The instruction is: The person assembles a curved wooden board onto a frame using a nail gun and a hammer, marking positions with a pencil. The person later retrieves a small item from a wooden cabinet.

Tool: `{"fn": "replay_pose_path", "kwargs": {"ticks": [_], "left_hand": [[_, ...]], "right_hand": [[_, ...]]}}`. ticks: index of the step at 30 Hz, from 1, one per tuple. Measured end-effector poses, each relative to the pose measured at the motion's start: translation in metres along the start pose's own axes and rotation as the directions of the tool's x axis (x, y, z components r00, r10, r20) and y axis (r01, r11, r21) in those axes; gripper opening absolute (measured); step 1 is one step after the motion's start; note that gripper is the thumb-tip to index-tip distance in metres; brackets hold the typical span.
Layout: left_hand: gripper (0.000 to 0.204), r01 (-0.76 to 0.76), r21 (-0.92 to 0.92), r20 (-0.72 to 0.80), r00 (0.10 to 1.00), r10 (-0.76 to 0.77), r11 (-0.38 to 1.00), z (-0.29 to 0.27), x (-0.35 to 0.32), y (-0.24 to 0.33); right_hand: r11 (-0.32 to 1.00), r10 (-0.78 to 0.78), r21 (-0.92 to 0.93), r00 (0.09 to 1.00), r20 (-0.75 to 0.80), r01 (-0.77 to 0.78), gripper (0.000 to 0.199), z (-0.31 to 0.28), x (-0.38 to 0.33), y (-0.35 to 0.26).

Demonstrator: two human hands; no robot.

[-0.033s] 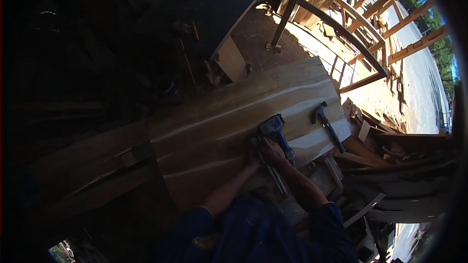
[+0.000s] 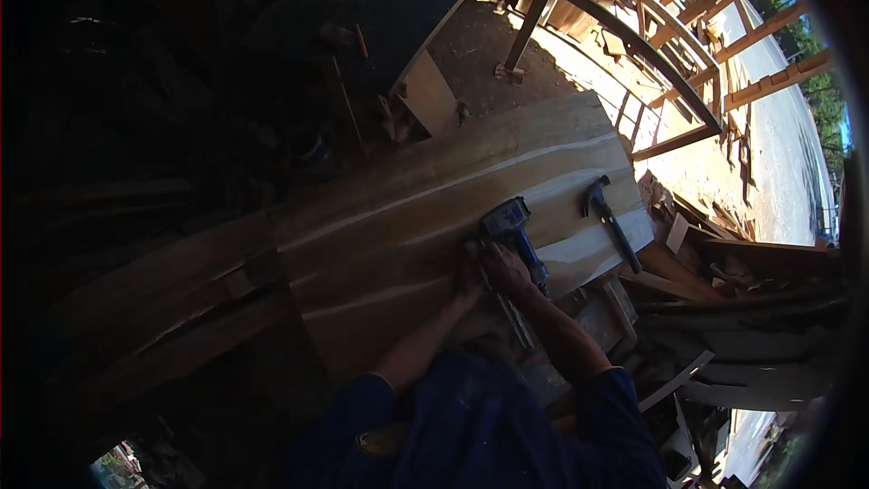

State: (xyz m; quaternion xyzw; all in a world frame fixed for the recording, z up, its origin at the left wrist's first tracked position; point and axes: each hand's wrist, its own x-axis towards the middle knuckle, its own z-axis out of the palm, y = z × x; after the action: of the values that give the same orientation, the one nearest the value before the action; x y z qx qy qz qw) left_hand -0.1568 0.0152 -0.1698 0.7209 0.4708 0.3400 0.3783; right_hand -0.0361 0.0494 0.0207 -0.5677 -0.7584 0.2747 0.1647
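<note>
A blue and black nail gun (image 2: pixel 511 221) lies on its side on a wide wooden panel (image 2: pixel 389 217) in front of me. My right hand (image 2: pixel 505 269) is closed on it, between the blue handle and the long metal magazine (image 2: pixel 514 321). Close beside it, my left hand (image 2: pixel 471 282) has its fingers bent around the nose end of the magazine. Shadow hides part of the left fingers, and I cannot make out any small piece between the hands. Toward the panel's right edge rests a claw hammer (image 2: pixel 613 225), touched by neither hand.
Darker boards (image 2: pixel 181 281) adjoin the panel on the left. A dark tabletop (image 2: pixel 412 18) with an orange pencil-like stick (image 2: pixel 361 42) stands at the far side. A curved wooden frame (image 2: pixel 634 41) stands at the far right. Wood scraps (image 2: pixel 688 263) pile up beyond the panel's right end.
The whole view has shifted slightly, so the panel and hammer sit a little higher. Both hands and the nail gun keep nearly the same place on the panel.
</note>
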Motion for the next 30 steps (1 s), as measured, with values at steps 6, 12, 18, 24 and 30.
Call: {"fn": "replay_pose_path", "kwargs": {"ticks": [6,12,18,24,30], "left_hand": [[0.04,0.59,-0.44,0.266,0.806,-0.529,0.677,-0.059,0.037,0.084],[0.054,0.511,-0.253,-0.004,0.848,-0.529,0.821,-0.032,0.011,0.008],[0.072,0.791,-0.507,0.393,0.566,-0.725,0.342,-0.066,0.043,0.106],[0.073,0.726,-0.465,0.32,0.671,-0.669,0.507,-0.071,0.029,0.065],[0.062,0.656,-0.563,0.272,0.722,-0.636,0.503,-0.058,0.024,0.05]], "right_hand": [[0.99,0.03,-0.138,0.999,-0.045,-0.036,0.044,-0.01,-0.03,0.004],[0.97,-0.045,-0.236,0.996,0.08,0.063,0.052,-0.018,-0.005,-0.027],[0.939,0.088,-0.338,0.995,0.057,-0.063,0.06,-0.01,-0.024,0.007],[0.953,0.11,-0.292,0.989,0.097,-0.077,0.06,-0.016,0.014,-0.027],[0.976,0.11,-0.194,0.993,0.048,-0.099,0.056,-0.024,0.011,-0.026]]}}
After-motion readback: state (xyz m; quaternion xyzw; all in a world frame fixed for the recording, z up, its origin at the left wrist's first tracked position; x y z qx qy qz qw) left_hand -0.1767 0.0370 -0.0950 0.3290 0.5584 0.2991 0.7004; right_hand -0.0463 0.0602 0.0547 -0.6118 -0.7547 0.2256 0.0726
